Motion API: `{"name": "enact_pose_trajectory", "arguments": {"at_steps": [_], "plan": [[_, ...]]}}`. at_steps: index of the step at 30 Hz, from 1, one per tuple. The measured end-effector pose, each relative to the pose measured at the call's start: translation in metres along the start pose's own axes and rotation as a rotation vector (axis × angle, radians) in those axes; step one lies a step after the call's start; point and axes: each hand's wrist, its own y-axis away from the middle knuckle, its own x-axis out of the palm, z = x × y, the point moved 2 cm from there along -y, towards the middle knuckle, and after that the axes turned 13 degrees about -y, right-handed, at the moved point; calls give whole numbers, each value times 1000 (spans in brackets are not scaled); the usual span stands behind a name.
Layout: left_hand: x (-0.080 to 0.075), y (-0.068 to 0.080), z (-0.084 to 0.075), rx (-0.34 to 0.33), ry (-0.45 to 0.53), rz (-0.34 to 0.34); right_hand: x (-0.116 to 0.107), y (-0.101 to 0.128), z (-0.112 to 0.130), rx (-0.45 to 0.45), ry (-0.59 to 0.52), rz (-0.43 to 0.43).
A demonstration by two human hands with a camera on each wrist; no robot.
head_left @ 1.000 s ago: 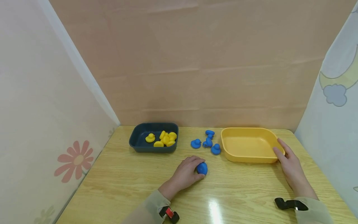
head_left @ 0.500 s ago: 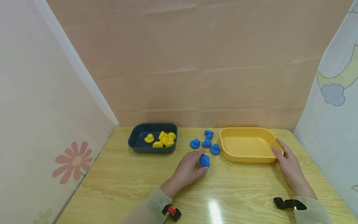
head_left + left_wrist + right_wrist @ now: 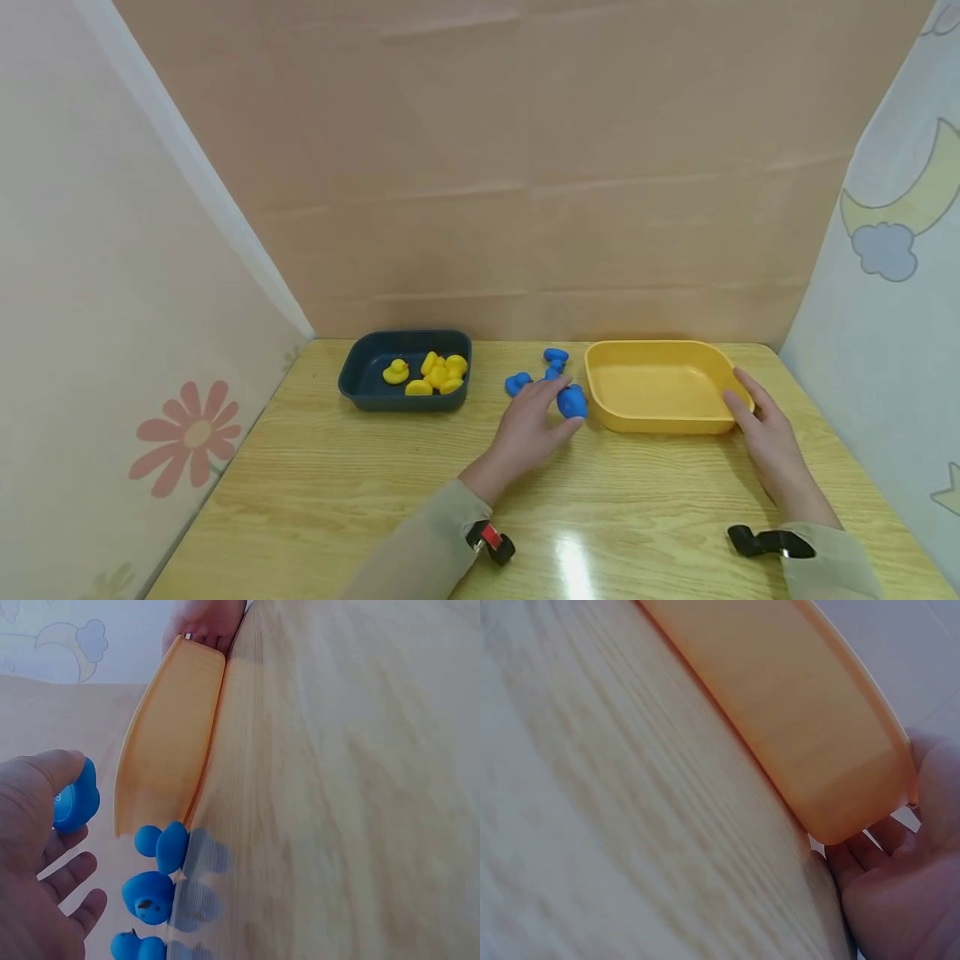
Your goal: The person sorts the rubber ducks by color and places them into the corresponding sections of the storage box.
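My left hand (image 3: 557,412) holds a blue rubber duck (image 3: 572,402) just above the table, close to the left wall of the empty yellow tray (image 3: 660,423). In the left wrist view the duck (image 3: 75,799) is pinched between thumb and fingers, beside the tray (image 3: 169,742). My right hand (image 3: 742,402) rests against the tray's right rim, thumb and fingers on its edge; the right wrist view shows that hand (image 3: 900,892) at the tray's corner (image 3: 802,727). Three more blue ducks (image 3: 517,383) lie on the table left of the tray and behind my left hand.
A dark blue tray (image 3: 397,402) with several yellow ducks (image 3: 438,373) stands at the back left of the wooden table (image 3: 337,500). Fabric walls close in the left, back and right sides. The loose blue ducks (image 3: 148,896) lie close to the yellow tray's left end.
My left hand has lifted the blue duck from the table's middle and carried it back and to the right, up to the yellow tray. The right hand has stayed on the tray's rim.
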Motion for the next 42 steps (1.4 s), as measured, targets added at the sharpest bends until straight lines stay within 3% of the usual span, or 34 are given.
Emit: {"name": "enact_pose_trajectory", "arguments": {"at_steps": [8, 18, 29, 42], "plan": [[5, -22, -14, -2, 13, -63, 0, -1, 0, 6, 3, -6], [22, -43, -23, 2, -84, -94, -1, -1, 1, 9, 25, -8], [34, -54, -28, -13, -126, -103, -1, 2, 1, -6, 41, -18], [46, -60, -31, -46, -104, -79, -1, 2, 1, 6, 32, -13]]}}
